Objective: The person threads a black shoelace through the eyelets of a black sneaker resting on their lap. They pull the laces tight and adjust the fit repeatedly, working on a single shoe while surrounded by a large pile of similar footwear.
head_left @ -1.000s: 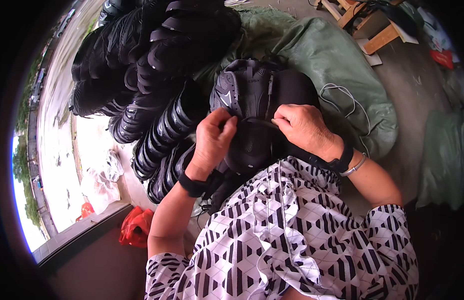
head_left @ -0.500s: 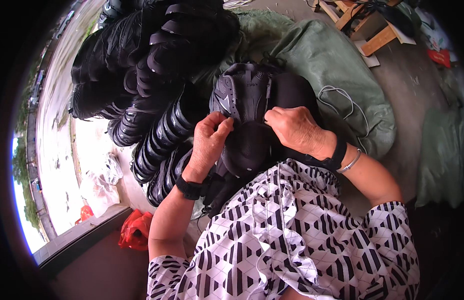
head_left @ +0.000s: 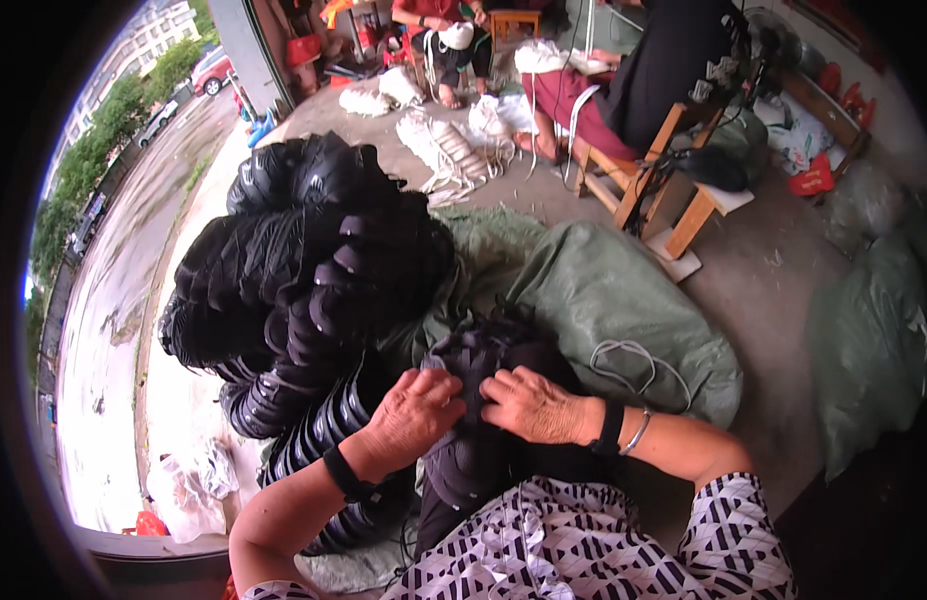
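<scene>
On my lap, over black trousers, lies a black shoe upper (head_left: 463, 462), its toe end pointing toward me. My left hand (head_left: 415, 415) is closed in a pinch at the left edge of its lacing opening. Facing it across the gap, my right hand (head_left: 533, 405) pinches the opposite edge with bent fingers. Whether a thin lace runs between the fingertips is too small and dark to make out. Just left of my lap stands a big heap of black shoe uppers (head_left: 313, 250), stacked inside one another in curved rows.
A green woven sack (head_left: 623, 290) lies beyond my lap, a loose white cord (head_left: 638, 365) on it. Farther off are wooden stools (head_left: 673, 190), white bundles (head_left: 448, 155) and two seated people. Another green sack (head_left: 868, 340) stands right; wet open ground (head_left: 133, 300) lies left.
The view has tipped up, bringing the co-workers and the yard into sight. My hands have drawn closer together over the shoe upper, both still pinching.
</scene>
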`<action>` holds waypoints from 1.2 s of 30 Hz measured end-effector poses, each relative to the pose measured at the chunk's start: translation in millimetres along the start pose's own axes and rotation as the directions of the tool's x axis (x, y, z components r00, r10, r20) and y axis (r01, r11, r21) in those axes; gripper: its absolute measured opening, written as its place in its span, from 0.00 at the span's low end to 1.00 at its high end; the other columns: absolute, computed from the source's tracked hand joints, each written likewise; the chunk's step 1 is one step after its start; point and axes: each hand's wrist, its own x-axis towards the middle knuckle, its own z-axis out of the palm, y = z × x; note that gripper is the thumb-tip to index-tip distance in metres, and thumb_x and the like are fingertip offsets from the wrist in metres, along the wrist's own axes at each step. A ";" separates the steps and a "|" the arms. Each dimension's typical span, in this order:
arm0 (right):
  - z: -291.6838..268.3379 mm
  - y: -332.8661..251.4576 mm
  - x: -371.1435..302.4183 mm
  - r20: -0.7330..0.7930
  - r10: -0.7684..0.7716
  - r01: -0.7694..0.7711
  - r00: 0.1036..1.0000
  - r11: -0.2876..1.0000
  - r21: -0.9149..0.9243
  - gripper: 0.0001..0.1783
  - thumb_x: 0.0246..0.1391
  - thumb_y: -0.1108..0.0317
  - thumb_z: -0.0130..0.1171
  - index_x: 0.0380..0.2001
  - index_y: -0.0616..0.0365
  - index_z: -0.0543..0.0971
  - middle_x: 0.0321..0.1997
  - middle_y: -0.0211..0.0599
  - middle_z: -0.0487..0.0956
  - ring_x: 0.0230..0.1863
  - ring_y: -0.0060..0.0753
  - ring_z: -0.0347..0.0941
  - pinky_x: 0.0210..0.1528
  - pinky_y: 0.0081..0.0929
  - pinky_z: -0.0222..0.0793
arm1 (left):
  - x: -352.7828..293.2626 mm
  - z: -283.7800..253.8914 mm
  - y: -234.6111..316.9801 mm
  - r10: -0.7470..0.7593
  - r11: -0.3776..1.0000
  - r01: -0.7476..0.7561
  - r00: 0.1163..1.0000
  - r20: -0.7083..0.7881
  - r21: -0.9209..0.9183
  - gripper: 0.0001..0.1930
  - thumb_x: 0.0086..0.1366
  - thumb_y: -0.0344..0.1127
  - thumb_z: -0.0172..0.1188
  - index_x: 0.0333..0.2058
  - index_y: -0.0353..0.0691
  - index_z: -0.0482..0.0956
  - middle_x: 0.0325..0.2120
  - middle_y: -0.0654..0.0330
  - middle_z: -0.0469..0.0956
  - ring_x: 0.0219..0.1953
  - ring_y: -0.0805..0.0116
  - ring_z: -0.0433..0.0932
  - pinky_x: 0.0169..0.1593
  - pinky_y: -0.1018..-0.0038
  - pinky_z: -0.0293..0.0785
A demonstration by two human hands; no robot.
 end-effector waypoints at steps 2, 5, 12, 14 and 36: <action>-1.4 -1.3 4.1 0.053 -0.038 0.038 0.998 0.999 -0.006 0.04 0.45 0.66 0.54 0.27 0.48 0.76 0.32 0.32 0.68 0.37 0.33 0.68 0.35 0.30 0.62 | -3.5 8.3 -9.6 0.076 0.997 -0.078 0.968 0.240 0.002 0.10 0.49 0.36 0.61 0.33 0.49 0.77 0.41 0.66 0.73 0.54 0.64 0.69 0.54 0.66 0.66; -0.1 -0.3 6.9 0.161 -0.049 0.051 0.986 0.999 -0.007 0.05 0.43 0.65 0.58 0.27 0.48 0.75 0.33 0.31 0.68 0.38 0.32 0.68 0.35 0.31 0.61 | 3.9 3.4 -14.9 0.173 0.982 -0.188 0.921 0.350 0.011 0.10 0.51 0.39 0.62 0.34 0.49 0.77 0.34 0.65 0.72 0.47 0.65 0.72 0.45 0.68 0.73; -1.3 6.7 2.8 0.162 -0.035 -0.003 0.986 0.974 0.227 0.13 0.36 0.65 0.70 0.27 0.50 0.77 0.38 0.33 0.67 0.44 0.36 0.68 0.41 0.35 0.63 | 6.3 20.6 -7.9 0.036 0.999 -0.048 0.834 0.551 0.006 0.04 0.53 0.40 0.62 0.21 0.53 0.78 0.29 0.67 0.72 0.46 0.62 0.72 0.35 0.67 0.77; -1.4 7.2 -2.2 0.155 -0.023 -0.013 0.988 0.973 0.232 0.15 0.36 0.64 0.71 0.29 0.50 0.77 0.38 0.33 0.67 0.44 0.36 0.67 0.43 0.36 0.63 | 16.8 19.7 -1.3 -0.028 0.998 0.056 0.809 0.587 -0.031 0.05 0.56 0.37 0.59 0.25 0.47 0.82 0.32 0.65 0.75 0.47 0.58 0.72 0.35 0.63 0.78; 12.7 11.1 -16.3 -0.002 -0.040 0.039 0.999 0.971 0.236 0.12 0.41 0.61 0.68 0.30 0.48 0.78 0.35 0.30 0.72 0.42 0.34 0.70 0.52 0.37 0.61 | 35.0 48.4 -3.5 -0.403 0.540 0.669 0.738 0.541 -0.511 0.11 0.57 0.37 0.57 0.38 0.46 0.83 0.22 0.59 0.80 0.20 0.69 0.80 0.28 0.72 0.77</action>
